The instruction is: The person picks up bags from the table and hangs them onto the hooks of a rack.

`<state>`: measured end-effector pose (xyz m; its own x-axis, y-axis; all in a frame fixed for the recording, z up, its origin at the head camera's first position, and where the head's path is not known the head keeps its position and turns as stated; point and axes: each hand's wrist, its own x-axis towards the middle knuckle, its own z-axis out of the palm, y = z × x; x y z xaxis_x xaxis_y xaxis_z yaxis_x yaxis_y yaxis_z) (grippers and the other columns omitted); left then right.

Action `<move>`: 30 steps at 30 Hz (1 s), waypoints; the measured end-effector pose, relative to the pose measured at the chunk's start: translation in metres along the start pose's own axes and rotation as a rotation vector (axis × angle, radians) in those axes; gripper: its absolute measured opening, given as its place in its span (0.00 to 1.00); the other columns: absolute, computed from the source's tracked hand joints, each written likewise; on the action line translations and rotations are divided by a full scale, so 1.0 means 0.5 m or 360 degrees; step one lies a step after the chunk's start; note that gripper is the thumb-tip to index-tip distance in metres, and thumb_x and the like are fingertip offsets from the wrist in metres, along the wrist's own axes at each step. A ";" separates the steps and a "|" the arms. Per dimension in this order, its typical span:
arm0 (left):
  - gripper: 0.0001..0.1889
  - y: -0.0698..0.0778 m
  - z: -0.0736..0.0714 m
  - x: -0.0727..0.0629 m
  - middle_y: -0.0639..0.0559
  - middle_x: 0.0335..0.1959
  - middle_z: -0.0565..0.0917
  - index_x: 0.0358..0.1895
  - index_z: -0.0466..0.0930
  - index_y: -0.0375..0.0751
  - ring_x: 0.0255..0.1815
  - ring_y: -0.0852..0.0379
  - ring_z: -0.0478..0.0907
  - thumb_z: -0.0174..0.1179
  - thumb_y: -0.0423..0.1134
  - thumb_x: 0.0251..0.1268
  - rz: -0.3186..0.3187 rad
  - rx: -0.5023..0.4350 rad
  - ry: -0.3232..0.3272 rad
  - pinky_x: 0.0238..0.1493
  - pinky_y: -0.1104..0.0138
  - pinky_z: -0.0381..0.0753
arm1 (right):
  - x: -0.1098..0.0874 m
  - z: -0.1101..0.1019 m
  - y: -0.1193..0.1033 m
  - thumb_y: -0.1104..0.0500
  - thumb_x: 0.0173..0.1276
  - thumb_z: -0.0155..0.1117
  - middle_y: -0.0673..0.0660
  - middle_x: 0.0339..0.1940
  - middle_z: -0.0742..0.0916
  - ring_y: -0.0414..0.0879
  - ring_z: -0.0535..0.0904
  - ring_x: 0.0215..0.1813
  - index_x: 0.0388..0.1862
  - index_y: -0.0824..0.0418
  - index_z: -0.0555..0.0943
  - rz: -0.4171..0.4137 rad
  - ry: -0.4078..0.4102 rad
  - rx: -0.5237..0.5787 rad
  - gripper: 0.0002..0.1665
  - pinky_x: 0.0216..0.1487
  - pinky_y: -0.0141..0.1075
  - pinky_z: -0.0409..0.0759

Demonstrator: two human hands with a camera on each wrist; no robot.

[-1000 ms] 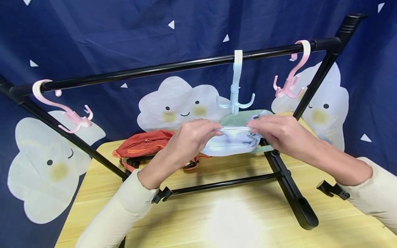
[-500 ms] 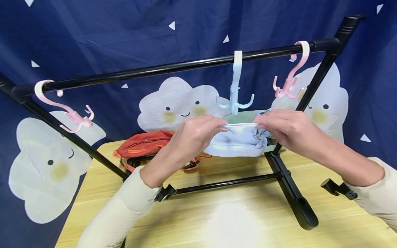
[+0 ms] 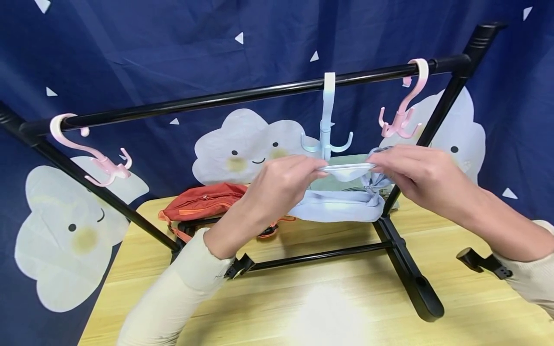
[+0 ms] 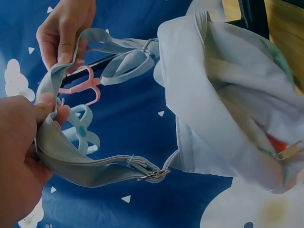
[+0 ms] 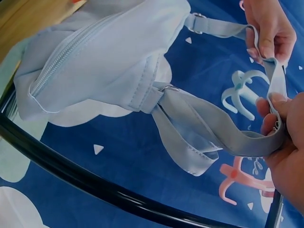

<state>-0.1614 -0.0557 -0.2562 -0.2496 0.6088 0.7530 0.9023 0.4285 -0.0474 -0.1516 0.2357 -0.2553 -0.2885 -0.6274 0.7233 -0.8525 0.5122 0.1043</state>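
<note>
A light blue-grey bag (image 3: pixel 337 206) hangs from its strap (image 4: pixel 80 166) below the blue hook (image 3: pixel 326 137) on the rail. My left hand (image 3: pixel 279 182) pinches one part of the strap between thumb and fingers. With my right hand (image 3: pixel 426 170) I pinch the strap a short way along, so a narrow stretch spans between the two hands. In the head view this stretch is level with the hook's lower prongs, apparently in front of them. Both wrist views show the bag's strap loops and metal buckles; its zip (image 5: pixel 71 52) shows in the right wrist view.
A black rack bar (image 3: pixel 195 102) crosses overhead, with a pink hook (image 3: pixel 110 168) at the left and another pink hook (image 3: pixel 398 122) at the right. A red-orange bag (image 3: pixel 203 202) lies on the wooden table (image 3: pixel 259 307). Something pale green (image 3: pixel 352 161) is behind my hands.
Both hands have risen and shifted right, lifting the strap. The bag's body now hangs lower beneath the strap, with a gap between them.
</note>
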 end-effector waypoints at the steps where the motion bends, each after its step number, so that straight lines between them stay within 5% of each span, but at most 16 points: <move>1: 0.05 0.002 0.000 0.002 0.51 0.33 0.91 0.44 0.86 0.38 0.38 0.58 0.90 0.65 0.36 0.72 -0.0003 0.0000 0.0003 0.46 0.67 0.89 | -0.001 0.000 0.001 0.48 0.86 0.43 0.60 0.41 0.93 0.56 0.90 0.40 0.53 0.67 0.87 0.0000 0.0019 0.0003 0.29 0.68 0.12 0.61; 13: 0.06 0.031 0.013 0.018 0.49 0.37 0.92 0.45 0.85 0.36 0.40 0.56 0.91 0.63 0.35 0.74 -0.0074 0.0030 0.0036 0.49 0.69 0.88 | -0.008 -0.026 0.003 0.46 0.86 0.43 0.58 0.38 0.92 0.50 0.85 0.38 0.52 0.65 0.87 0.0028 0.0055 0.0017 0.30 0.66 0.11 0.64; 16: 0.07 0.037 0.015 0.025 0.49 0.38 0.92 0.45 0.85 0.35 0.39 0.57 0.91 0.62 0.36 0.75 -0.0091 0.0030 0.0034 0.48 0.69 0.88 | -0.009 -0.033 0.000 0.45 0.87 0.44 0.58 0.36 0.92 0.46 0.82 0.37 0.50 0.65 0.87 0.0043 0.0082 0.0007 0.30 0.55 0.11 0.71; 21: 0.07 0.044 0.018 0.036 0.50 0.35 0.91 0.45 0.84 0.35 0.34 0.58 0.89 0.61 0.36 0.76 -0.0111 0.0003 0.0019 0.42 0.71 0.88 | -0.008 -0.047 -0.005 0.44 0.86 0.46 0.56 0.34 0.91 0.41 0.78 0.33 0.47 0.64 0.88 0.0068 0.0133 -0.0041 0.30 0.37 0.26 0.75; 30: 0.08 0.050 0.032 0.047 0.49 0.39 0.91 0.46 0.84 0.35 0.40 0.57 0.90 0.58 0.37 0.78 -0.0110 0.0033 -0.0022 0.45 0.71 0.88 | -0.013 -0.076 -0.007 0.44 0.87 0.41 0.59 0.33 0.91 0.44 0.77 0.28 0.49 0.66 0.88 0.0134 -0.0059 -0.0188 0.34 0.31 0.33 0.76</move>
<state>-0.1505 -0.0199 -0.2500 -0.3160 0.5862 0.7460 0.8753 0.4835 -0.0092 -0.1300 0.2601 -0.2343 -0.3745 -0.5994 0.7074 -0.7679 0.6281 0.1256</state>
